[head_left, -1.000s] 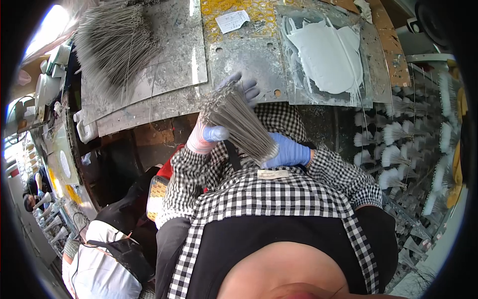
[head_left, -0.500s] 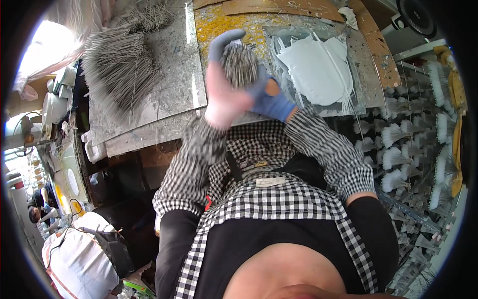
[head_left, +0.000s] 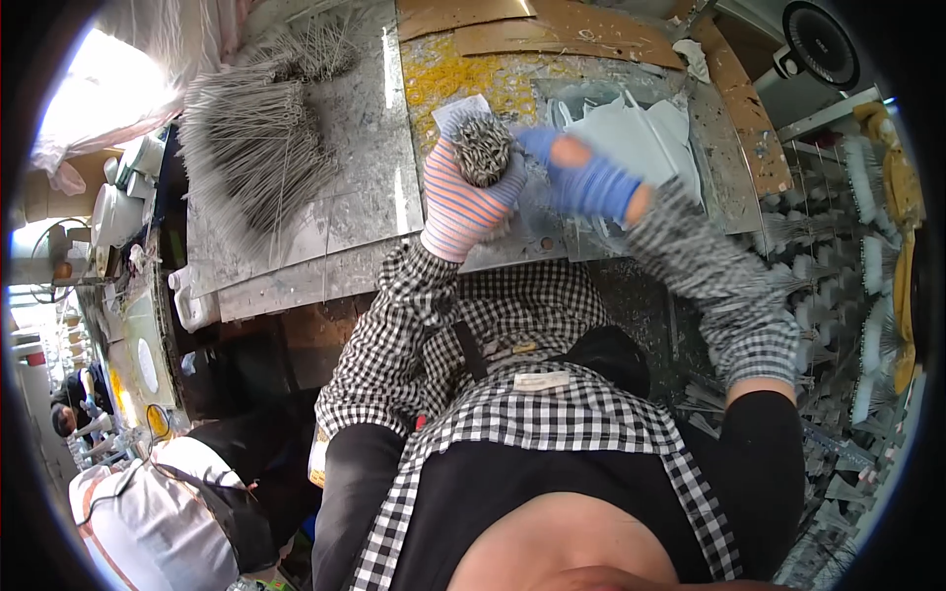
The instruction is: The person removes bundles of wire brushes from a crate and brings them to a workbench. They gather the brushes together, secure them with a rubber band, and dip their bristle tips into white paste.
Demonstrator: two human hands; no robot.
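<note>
A tight bundle of thin grey wires (head_left: 481, 150) stands in my left hand (head_left: 457, 205), its looped, twisted ends facing up. The glove on that hand is striped pink and blue, and its fingers wrap round the bundle. A white scrap of paper (head_left: 461, 110) shows just beyond it. My right hand (head_left: 591, 179), in a blue striped glove, is apart from the bundle on its right, near the slab of white paste (head_left: 626, 133). Motion smears its fingers, so what they do is unclear.
A big heap of similar wires (head_left: 251, 148) lies on the stained board at left. Yellow smears (head_left: 458, 74) and brown cardboard strips (head_left: 572, 44) are at the back. Racks of white-bristled brushes (head_left: 788, 281) stand at right; a black round fan (head_left: 820, 44) is beyond.
My right hand has come off the bundle and moved right toward the white paste. The left hand has closed round the bundle, whose looped ends now face up.
</note>
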